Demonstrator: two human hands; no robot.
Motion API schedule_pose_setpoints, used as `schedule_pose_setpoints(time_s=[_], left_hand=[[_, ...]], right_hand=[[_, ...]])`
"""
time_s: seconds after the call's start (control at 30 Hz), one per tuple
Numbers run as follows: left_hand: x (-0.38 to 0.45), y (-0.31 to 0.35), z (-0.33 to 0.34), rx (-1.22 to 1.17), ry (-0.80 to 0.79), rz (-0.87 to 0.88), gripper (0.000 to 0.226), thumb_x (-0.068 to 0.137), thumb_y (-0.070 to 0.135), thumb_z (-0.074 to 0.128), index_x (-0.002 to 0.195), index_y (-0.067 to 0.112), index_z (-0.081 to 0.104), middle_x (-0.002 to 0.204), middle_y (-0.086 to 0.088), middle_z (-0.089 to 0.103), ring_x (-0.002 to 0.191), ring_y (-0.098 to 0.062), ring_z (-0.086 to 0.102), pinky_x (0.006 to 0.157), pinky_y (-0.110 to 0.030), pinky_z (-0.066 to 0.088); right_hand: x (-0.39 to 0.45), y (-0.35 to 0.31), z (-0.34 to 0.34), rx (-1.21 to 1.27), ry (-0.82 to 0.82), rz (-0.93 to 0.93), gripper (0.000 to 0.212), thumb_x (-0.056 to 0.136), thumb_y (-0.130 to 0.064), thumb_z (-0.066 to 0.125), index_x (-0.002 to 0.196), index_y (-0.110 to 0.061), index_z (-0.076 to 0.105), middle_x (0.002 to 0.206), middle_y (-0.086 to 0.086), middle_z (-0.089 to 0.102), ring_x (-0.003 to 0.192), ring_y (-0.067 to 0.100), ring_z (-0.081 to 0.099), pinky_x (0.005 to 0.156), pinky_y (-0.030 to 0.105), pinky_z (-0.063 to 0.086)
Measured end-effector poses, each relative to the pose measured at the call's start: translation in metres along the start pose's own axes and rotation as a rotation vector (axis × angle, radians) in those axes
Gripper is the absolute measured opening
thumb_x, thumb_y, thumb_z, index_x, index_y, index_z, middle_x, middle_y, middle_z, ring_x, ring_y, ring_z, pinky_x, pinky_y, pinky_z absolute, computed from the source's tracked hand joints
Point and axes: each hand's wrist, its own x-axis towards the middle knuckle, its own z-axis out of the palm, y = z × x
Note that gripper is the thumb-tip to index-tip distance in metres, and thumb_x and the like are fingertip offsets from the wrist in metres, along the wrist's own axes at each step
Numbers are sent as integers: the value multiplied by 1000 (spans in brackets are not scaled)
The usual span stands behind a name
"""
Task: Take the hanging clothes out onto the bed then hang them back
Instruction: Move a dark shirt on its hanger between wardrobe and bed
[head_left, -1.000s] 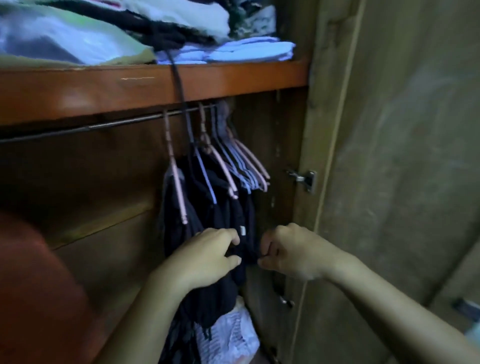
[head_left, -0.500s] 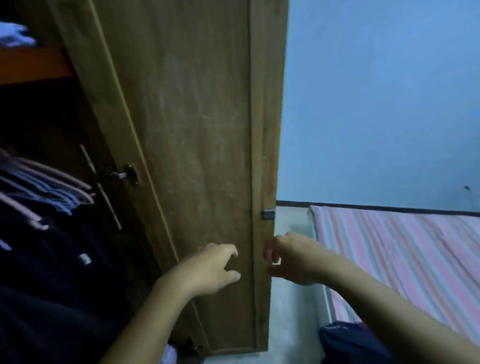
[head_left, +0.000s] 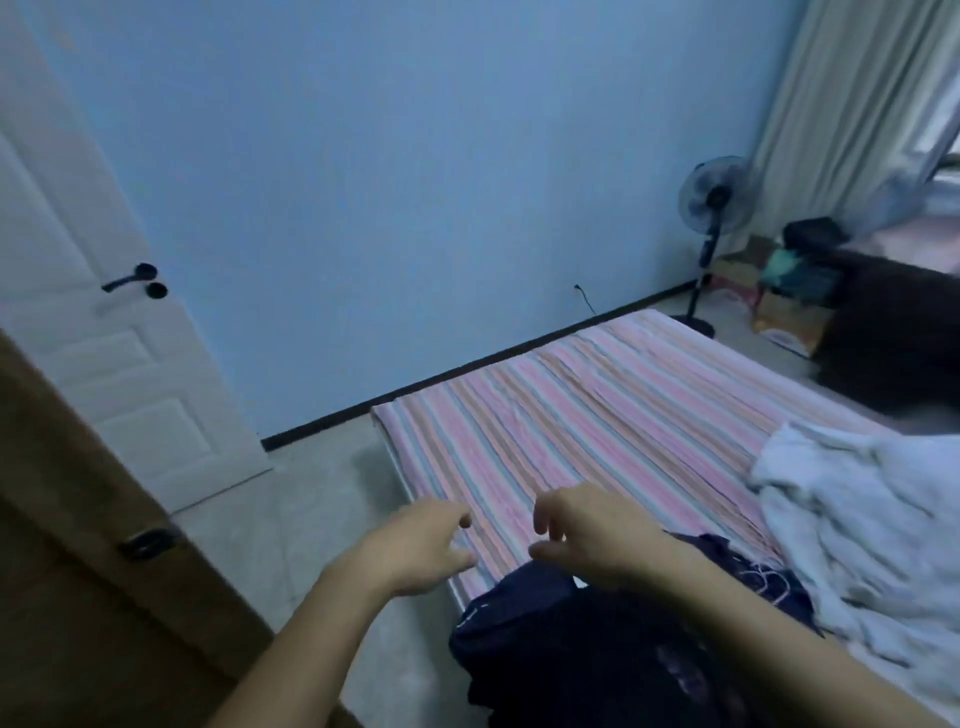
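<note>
clothes (head_left: 597, 649) on bed (head_left: 571, 415) | door (head_left: 104, 312) left | fan (head_left: 714, 208) behind

So there's a pile of dark navy clothes (head_left: 597, 639) lying crumpled at the near corner of the bed (head_left: 571, 415), partly hanging over the edge. A rumpled white garment (head_left: 872, 525) is sitting just beside it on the right. The bed's striped pink sheet is lying flat.
</note>
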Motion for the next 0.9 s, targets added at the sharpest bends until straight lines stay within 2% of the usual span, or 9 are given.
schedule_pose_setpoints(time_s=[0.07, 0.2, 0.33, 0.4, 0.53, 0.6, 0.7, 0.9], left_hand=[[33, 26, 10, 10, -32, 52, 49, 89, 45, 60, 133, 26, 51, 128, 0, 59, 109, -19, 58, 91, -35, 49], [89, 81, 34, 33, -94, 192, 48, 92, 41, 59, 135, 23, 50, 132, -3, 58, 115, -20, 56, 96, -37, 47], [134, 138, 54, 95, -146, 350, 39, 92, 38, 57, 128, 22, 54, 123, -2, 61, 112, -22, 57, 94, -39, 48], [158, 162, 63, 141, -163, 414, 37, 92, 39, 57, 125, 23, 55, 121, -1, 62, 111, -23, 58, 93, -38, 47], [203, 204, 82, 217, -221, 534, 35, 92, 37, 57, 123, 21, 56, 123, -2, 62, 106, -25, 60, 87, -35, 48], [227, 224, 93, 248, -248, 602, 27, 91, 34, 57, 112, 17, 57, 113, -3, 63, 97, -26, 61, 80, -36, 48], [265, 250, 115, 310, -283, 703, 16, 89, 31, 56, 96, 17, 54, 97, -2, 62, 93, -29, 59, 72, -35, 44], [342, 283, 182, 398, -379, 832, 26, 89, 30, 54, 113, 19, 57, 114, -4, 64, 104, -30, 59, 79, -37, 47]], right_hand=[[-6, 39, 4, 8, 22, 89, 28, 92, -40, 58, 113, -21, 62, 112, -1, 65, 98, 23, 61, 73, 31, 44], [-24, 107, 16, 36, 57, 249, 22, 89, -36, 55, 103, -20, 61, 103, 2, 67, 94, 28, 61, 74, 37, 50], [-44, 166, 24, 75, 89, 397, 8, 86, -32, 53, 89, -25, 53, 100, 1, 65, 92, 29, 60, 64, 34, 37], [-53, 189, 28, 97, 99, 470, 10, 86, -32, 53, 85, -22, 51, 95, 2, 64, 87, 29, 58, 62, 34, 37], [-69, 227, 34, 152, 126, 621, 13, 88, -31, 55, 90, -19, 55, 92, 2, 65, 86, 28, 57, 64, 36, 43], [-74, 245, 41, 187, 158, 702, 14, 89, -32, 56, 93, -18, 57, 92, 3, 66, 87, 29, 59, 72, 39, 51], [-80, 271, 55, 223, 198, 836, 15, 90, -34, 57, 96, -20, 58, 97, 2, 66, 91, 29, 60, 78, 39, 52], [-81, 321, 97, 256, 248, 1031, 13, 91, -35, 58, 99, -25, 60, 104, -1, 67, 99, 26, 60, 75, 35, 44]])
